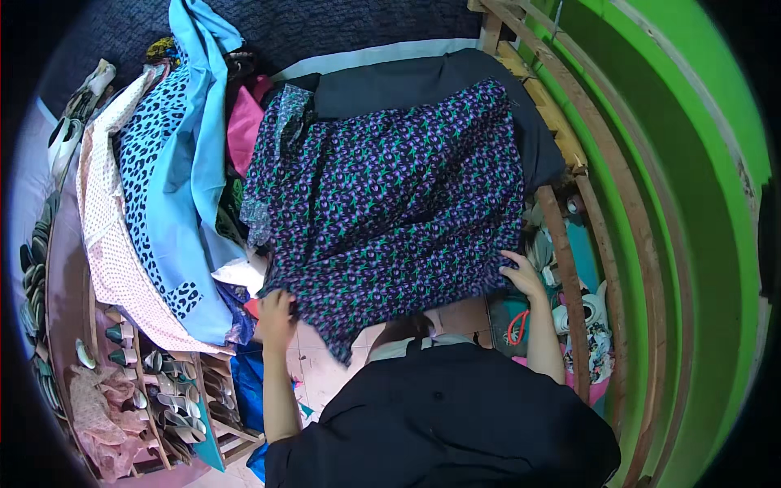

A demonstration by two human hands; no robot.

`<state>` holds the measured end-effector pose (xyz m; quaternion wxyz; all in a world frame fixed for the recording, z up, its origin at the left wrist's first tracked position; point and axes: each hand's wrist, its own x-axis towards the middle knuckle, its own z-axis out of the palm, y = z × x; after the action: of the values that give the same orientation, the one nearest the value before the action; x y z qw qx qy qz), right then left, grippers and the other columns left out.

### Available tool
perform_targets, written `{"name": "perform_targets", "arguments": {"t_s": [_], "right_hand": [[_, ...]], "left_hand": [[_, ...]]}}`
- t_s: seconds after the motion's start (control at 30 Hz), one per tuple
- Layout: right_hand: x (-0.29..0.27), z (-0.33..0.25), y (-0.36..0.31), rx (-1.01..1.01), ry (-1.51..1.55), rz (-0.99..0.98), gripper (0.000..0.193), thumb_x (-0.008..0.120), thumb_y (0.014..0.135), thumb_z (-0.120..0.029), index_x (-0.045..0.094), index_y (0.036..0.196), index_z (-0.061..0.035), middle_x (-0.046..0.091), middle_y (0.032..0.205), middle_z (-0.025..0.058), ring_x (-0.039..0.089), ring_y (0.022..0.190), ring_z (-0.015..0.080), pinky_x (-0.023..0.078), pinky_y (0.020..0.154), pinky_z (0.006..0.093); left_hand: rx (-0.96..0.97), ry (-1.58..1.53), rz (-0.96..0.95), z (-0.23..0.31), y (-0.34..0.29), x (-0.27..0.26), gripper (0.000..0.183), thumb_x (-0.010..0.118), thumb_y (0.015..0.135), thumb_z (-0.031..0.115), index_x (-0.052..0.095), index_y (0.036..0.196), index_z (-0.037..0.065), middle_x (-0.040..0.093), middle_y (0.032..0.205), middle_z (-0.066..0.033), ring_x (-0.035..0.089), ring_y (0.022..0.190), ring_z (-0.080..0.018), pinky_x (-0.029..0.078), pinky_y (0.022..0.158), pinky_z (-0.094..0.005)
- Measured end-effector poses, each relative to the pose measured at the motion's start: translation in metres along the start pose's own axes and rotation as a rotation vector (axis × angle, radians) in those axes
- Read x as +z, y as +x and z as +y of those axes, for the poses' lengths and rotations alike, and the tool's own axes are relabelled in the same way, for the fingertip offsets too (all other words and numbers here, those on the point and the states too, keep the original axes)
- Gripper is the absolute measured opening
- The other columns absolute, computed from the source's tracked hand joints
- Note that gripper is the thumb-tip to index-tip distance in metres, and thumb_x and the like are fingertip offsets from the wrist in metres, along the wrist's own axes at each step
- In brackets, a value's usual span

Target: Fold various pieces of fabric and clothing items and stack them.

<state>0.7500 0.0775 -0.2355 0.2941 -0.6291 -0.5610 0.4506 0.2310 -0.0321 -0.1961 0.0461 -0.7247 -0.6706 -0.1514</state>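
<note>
to the right of the floral cloth, you have a green wall (716, 244) curving away past wooden rails (643, 211). the floral cloth (390, 203) itself, dark with purple and green print, is spread in front of you, its far part lying over a black cover (382, 85) that shows beyond its far edge and its upper right side. its near edge droops toward you, with one corner hanging lowest between your hands. left of the floral cloth, you have a long light blue cloth (191, 195), and beside that a pale dotted cloth (106, 211) and a leopard-print cloth (150, 138). left of the floral cloth and nearer to you, shoes (183, 407) sit in rows. just beside its far left side is a pink cloth (244, 126). your left hand (277, 317) is at the floral cloth's near left edge, fingers curled together and clamped on the fabric. your right hand (525, 276) is at its near right corner, thumb and fingers pinching the edge.
</note>
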Motion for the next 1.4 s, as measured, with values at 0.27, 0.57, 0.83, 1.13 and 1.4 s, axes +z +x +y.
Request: {"name": "perform_targets", "arguments": {"t_s": [0.27, 0.57, 0.83, 1.13, 1.4], "right_hand": [[0.013, -0.083, 0.073, -0.341, -0.216, 0.577, 0.041, 0.061, 0.076, -0.016, 0.047, 0.112, -0.0034, 0.044, 0.115, 0.0168, 0.041, 0.11, 0.0339, 0.032, 0.094, 0.0404], [-0.02, -0.175, 0.156, -0.405, -0.268, 0.779, 0.049, 0.063, 0.075, -0.028, 0.047, 0.115, -0.0065, 0.045, 0.12, 0.0156, 0.04, 0.113, 0.0326, 0.03, 0.096, 0.041], [-0.037, -0.203, 0.225, 0.171, -0.27, 0.777, 0.087, 0.066, 0.066, -0.049, 0.028, 0.133, -0.0092, 0.033, 0.136, 0.016, 0.035, 0.12, 0.0361, 0.023, 0.097, 0.0533], [-0.089, -0.147, 0.218, -0.338, -0.064, 0.947, 0.039, 0.057, 0.083, -0.028, 0.058, 0.101, 0.006, 0.062, 0.093, 0.0183, 0.058, 0.092, 0.0263, 0.041, 0.084, 0.0329], [-0.104, -0.113, 0.209, -0.246, -0.127, 1.071, 0.032, 0.051, 0.086, -0.024, 0.056, 0.099, 0.0049, 0.06, 0.098, 0.0191, 0.056, 0.093, 0.0292, 0.04, 0.083, 0.0343]], "left_hand": [[0.137, -0.272, 0.044, 0.024, 0.134, -0.034, 0.02, 0.065, 0.067, 0.017, 0.059, 0.084, 0.009, 0.059, 0.088, -0.0073, 0.055, 0.084, -0.0261, 0.038, 0.073, -0.038], [0.021, -0.091, 0.409, 0.024, 0.302, -0.043, 0.026, 0.069, 0.066, 0.029, 0.06, 0.082, 0.011, 0.055, 0.094, -0.0061, 0.051, 0.094, -0.0239, 0.036, 0.076, -0.0405], [0.186, 0.404, 0.197, 0.023, 0.359, 0.006, 0.032, 0.067, 0.066, 0.039, 0.067, 0.088, 0.016, 0.051, 0.111, -0.0105, 0.041, 0.112, -0.0258, 0.021, 0.095, -0.0537], [0.082, -0.354, 0.36, -0.004, 0.369, -0.035, 0.024, 0.057, 0.08, 0.027, 0.062, 0.079, 0.004, 0.059, 0.084, -0.0119, 0.057, 0.084, -0.0279, 0.039, 0.081, -0.0414], [0.041, -0.351, 0.366, -0.041, 0.355, -0.069, 0.03, 0.058, 0.083, 0.024, 0.053, 0.07, -0.002, 0.05, 0.063, -0.0126, 0.047, 0.056, -0.0233, 0.036, 0.054, -0.0334]]}}
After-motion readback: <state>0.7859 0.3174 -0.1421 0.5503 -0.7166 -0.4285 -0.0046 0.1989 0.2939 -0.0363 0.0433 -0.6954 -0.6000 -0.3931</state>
